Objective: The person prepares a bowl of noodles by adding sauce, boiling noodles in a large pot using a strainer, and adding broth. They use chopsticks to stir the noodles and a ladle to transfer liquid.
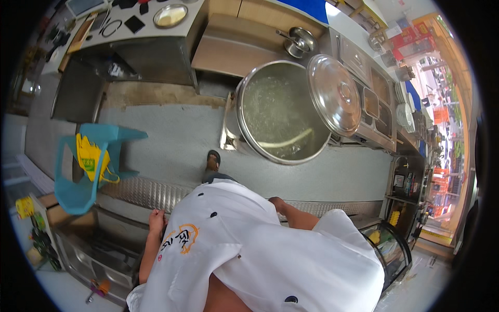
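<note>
My left hand (157, 221) hangs at my left side with its fingers curled, and I see nothing in it. It is nearest the steel sink (105, 269). My right hand (276, 203) is by the front of my white jacket (265, 249), which partly covers it; its fingers do not show. Before me to the right stands a big steel stockpot (240, 128) with bubbling, greenish-looking water (276, 105). Its domed steel lid (331, 93) leans across the pot's right rim, leaving most of the mouth uncovered. Neither hand touches pot or lid.
A turquoise plastic stool (97, 191) with a yellow bag (87, 156) on it stands to the left. Steel pans (300, 41) sit behind the pot. Along the right counter are food wells (382, 117) and stacked white plates (403, 113). A metal tray (170, 15) lies top left.
</note>
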### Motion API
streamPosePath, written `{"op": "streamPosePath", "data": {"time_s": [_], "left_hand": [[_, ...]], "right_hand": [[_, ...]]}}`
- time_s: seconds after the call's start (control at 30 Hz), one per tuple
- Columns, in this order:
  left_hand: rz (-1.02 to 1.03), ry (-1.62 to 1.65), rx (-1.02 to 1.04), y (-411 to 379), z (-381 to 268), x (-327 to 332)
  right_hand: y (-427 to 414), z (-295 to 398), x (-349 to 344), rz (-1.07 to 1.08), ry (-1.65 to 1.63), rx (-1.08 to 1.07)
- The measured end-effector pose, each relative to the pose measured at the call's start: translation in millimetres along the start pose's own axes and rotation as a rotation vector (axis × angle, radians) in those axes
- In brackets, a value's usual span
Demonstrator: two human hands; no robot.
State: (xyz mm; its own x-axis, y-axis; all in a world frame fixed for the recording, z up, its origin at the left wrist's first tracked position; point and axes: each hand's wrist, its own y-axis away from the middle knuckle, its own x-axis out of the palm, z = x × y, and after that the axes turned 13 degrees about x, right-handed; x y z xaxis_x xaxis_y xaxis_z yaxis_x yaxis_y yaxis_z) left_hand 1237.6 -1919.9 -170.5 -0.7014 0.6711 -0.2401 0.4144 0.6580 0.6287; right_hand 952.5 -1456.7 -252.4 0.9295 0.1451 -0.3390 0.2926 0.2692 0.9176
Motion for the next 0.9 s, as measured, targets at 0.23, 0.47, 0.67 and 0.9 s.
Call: {"op": "streamPosePath", "data": {"time_s": [0.23, 0.47, 0.67, 0.9], "left_hand": [[0.142, -0.022, 0.182, -157, -154, -21], [0.381, 0.141, 0.361, -349, -388, 63], [0.369, 0.405, 0.215, -495, -509, 151], [0.377, 0.468, 0.140, -601, -519, 175]], "right_hand": [[6, 142, -68, -0.069, -0.956, 0.257], [26, 200, -45, -0.212, -1.310, 0.558], [47, 305, 19, -0.420, -1.366, 0.670], [22, 427, 153, -0.360, -1.516, 0.750]]}}
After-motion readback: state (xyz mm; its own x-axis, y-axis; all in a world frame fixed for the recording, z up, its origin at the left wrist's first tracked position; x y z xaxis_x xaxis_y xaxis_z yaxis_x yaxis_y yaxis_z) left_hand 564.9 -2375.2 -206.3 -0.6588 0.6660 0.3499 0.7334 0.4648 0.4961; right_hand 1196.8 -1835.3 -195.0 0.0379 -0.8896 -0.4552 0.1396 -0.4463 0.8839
